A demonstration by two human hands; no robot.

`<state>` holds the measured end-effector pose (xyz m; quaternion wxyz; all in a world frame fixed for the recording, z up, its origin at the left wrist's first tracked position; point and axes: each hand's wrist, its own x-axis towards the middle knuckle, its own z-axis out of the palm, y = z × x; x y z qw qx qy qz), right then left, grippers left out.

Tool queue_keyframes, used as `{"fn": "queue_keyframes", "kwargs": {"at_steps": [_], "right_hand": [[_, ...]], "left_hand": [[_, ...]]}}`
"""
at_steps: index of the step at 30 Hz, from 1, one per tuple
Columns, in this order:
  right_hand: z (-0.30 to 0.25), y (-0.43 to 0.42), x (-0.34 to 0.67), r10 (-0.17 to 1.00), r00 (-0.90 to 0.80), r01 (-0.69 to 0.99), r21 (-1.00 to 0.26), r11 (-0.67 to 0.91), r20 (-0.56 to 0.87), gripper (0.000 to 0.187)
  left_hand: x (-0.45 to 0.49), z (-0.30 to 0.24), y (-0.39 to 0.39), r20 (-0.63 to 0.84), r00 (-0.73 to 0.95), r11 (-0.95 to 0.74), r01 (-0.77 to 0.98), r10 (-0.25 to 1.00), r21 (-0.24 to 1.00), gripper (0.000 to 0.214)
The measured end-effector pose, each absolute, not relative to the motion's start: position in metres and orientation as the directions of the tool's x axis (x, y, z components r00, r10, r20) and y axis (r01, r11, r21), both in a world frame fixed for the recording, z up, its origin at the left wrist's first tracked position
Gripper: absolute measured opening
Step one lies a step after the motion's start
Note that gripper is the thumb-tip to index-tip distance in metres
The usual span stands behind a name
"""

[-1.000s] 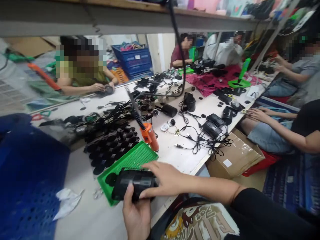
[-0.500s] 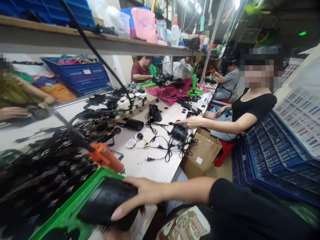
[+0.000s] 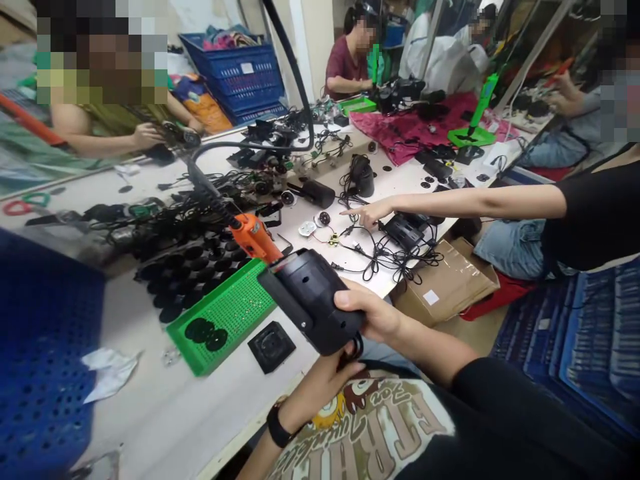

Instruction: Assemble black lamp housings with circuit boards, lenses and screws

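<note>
I hold a black plastic housing (image 3: pixel 313 300) above the table's near edge. My right hand (image 3: pixel 373 313) grips its right side, thumb on top. From below, my left hand (image 3: pixel 325 377), with a dark watch on the wrist, closes on the housing's underside. Just left of it lie a green perforated tray (image 3: pixel 223 317) with black discs and a square black part (image 3: pixel 271 345). An orange power screwdriver (image 3: pixel 255 237) on a black cord hangs over the tray's far corner.
A blue crate (image 3: pixel 40 360) stands at the left. Rows of black round parts (image 3: pixel 185 270), cables and black devices cover the white table (image 3: pixel 150 413). A co-worker's arm (image 3: pixel 450 200) reaches over it from the right. A cardboard box (image 3: pixel 447 283) and blue crates (image 3: pixel 575 347) sit beside it.
I lifted the black housing off the green tray and brought it up and to the right, toward me. A square black part now lies beside the tray. The co-worker's arm reached further across the table.
</note>
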<state>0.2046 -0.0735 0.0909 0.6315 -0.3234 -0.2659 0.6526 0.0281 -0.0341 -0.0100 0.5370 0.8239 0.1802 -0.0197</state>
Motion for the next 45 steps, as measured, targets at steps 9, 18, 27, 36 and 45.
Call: {"fn": "queue_keyframes", "kwargs": {"at_steps": [9, 18, 27, 36, 45], "right_hand": [[0.031, -0.1, 0.268, 0.92, 0.283, -0.067, -0.963, -0.262, -0.27, 0.079], [-0.014, -0.1, 0.294, 0.805, 0.439, 0.235, -0.814, -0.531, -0.399, 0.094], [-0.019, -0.093, 0.315, 0.82, 0.41, 0.312, -0.784, -0.537, -0.399, 0.087], [-0.029, -0.079, 0.341, 0.83, 0.526, 0.444, -0.772, -0.454, -0.185, 0.083], [-0.033, -0.09, 0.343, 0.853, 0.518, 0.569, -0.718, -0.401, -0.066, 0.078]], "left_hand": [[0.053, 0.041, -0.025, -0.277, 0.935, -0.904, 0.305, 0.223, 0.299, 0.026], [0.099, -0.016, 0.001, -0.161, 0.981, -0.986, 0.129, 0.111, 0.102, 0.032], [0.081, -0.037, 0.0, 0.04, 0.95, -0.943, 0.3, 0.308, 0.146, 0.035], [0.11, -0.036, -0.003, -0.016, 0.851, -0.831, 0.516, 0.525, 0.209, 0.028], [0.125, -0.039, -0.007, -0.023, 0.847, -0.796, 0.508, 0.531, 0.329, 0.042]]}}
